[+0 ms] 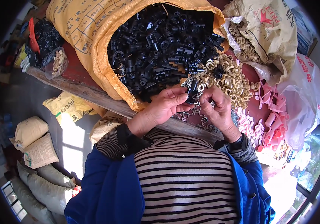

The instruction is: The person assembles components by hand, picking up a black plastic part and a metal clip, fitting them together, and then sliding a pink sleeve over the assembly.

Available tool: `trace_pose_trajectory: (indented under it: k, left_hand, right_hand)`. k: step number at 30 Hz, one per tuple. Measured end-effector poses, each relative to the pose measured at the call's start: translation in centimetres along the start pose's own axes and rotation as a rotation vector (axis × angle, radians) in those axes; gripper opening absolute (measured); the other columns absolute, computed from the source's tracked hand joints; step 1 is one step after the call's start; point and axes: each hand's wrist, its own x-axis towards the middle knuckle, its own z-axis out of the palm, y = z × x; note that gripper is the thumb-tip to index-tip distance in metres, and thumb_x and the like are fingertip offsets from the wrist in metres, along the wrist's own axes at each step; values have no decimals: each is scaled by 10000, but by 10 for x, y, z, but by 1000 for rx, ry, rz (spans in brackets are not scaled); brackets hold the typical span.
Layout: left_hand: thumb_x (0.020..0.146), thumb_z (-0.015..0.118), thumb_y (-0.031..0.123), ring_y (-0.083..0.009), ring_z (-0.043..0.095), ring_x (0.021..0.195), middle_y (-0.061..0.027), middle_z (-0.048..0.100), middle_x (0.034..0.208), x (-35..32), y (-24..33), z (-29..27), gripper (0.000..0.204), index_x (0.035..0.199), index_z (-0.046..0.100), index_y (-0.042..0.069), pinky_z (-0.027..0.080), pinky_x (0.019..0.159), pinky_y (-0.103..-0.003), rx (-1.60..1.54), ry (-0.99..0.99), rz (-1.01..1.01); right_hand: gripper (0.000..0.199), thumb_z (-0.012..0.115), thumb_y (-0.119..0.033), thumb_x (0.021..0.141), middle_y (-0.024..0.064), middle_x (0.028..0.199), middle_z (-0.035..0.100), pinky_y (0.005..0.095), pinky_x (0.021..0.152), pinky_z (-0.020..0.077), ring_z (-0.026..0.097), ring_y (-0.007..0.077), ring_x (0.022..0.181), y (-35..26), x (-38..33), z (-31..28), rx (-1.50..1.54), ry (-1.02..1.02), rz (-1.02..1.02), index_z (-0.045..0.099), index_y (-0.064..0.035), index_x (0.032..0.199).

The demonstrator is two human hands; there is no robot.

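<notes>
Pinched between the thumb and fingers of my left hand [163,106] is a small black plastic part [192,92], held upright over the table's near edge. My right hand [217,107] is just to its right, thumb and forefinger pressed together; whatever they hold is too small to make out. Beyond both hands an orange woven sack [92,56] lies with its mouth toward me, full of similar black plastic parts [148,48]. A heap of cream-coloured plastic clips [238,84] lies on the table right of the sack's mouth.
Pink plastic pieces [276,119] lie at the right, beside a clear plastic bag [305,97]. A beige sack [268,30] of more clips stands at the far right. At the left are a clear tub [56,63] and the wooden table edge [70,84]. Filled sacks [44,186] rest on the floor.
</notes>
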Motion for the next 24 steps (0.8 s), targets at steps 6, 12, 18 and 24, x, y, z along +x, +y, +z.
trace_pose_trajectory:
  k: [6,12,18,24]
  left_hand:
    - [840,473,120,-197,571,858,-102,556,976,0,-5,-3,263,1075,475,4,490,734,-271,-6,68,-60]
    - [840,478,132,-204,579,845,-110,561,959,1,-2,-1,246,1041,494,-9,490,720,-261,9,45,-91]
    - [845,470,140,-210,583,840,-116,564,946,0,2,3,277,1064,471,-30,485,708,-246,144,72,-141]
    - [851,457,136,-208,587,832,-119,565,930,1,3,1,308,1095,438,-51,482,699,-235,250,56,-155]
  right_hand:
    - [69,571,-18,723,49,680,497,236,516,384,475,147,579,1,-2,5,-23,-32,7,506,-8,703]
    - [84,594,-19,712,59,682,498,242,526,397,486,160,590,1,-1,4,-79,-59,-38,512,1,715]
    - [128,627,-41,705,29,664,477,222,513,381,467,118,585,3,-1,1,-23,-123,72,502,-15,715]
    - [171,649,-86,709,-11,654,447,196,497,359,432,70,562,15,-4,1,169,-172,536,485,-38,714]
